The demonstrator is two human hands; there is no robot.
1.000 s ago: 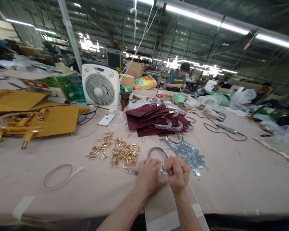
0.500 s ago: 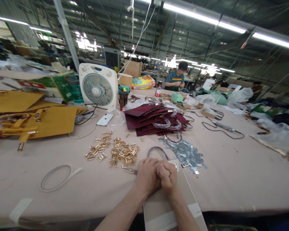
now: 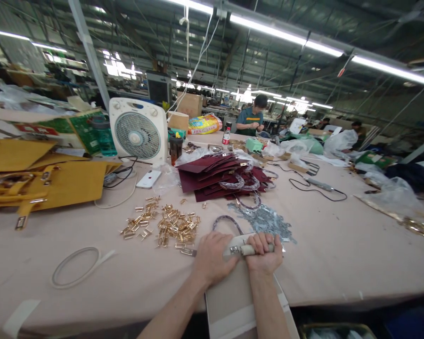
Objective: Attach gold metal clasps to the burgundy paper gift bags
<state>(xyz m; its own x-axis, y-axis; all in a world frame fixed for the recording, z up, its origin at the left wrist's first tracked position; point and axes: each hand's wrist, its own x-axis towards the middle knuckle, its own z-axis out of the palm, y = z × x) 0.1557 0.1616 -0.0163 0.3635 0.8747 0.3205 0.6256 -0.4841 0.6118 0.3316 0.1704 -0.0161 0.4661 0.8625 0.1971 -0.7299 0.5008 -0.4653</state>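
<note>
My right hand [image 3: 263, 254] is closed around a tool with a pale, round handle [image 3: 248, 250], which lies nearly level over the bag panel. A small metal plate with holes [image 3: 234, 250] shows at the tool's left end. My left hand [image 3: 214, 261] grips the far left part of the beige-backed bag panel [image 3: 229, 294], its thumb close to the metal plate; its fingertips are hidden. A plastic-wrapped handle loop [image 3: 228, 218] rises behind the panel. Left of my left hand sticks out a strap end with a gold fitting [image 3: 187, 253].
Gold clips [image 3: 176, 225] lie in a loose pile, with grey metal plates [image 3: 265, 220] to the right. Behind them are stacked burgundy bag panels [image 3: 212, 176], a fan [image 3: 137, 132] and a phone [image 3: 149, 179]. Yellow bag panels [image 3: 70, 183] lie left. A co-worker [image 3: 252, 117] is across the table.
My hands have moved apart, the right one shifting rightward with the tool. The pale handle and metal plate are now uncovered. The whole view has shifted slightly.
</note>
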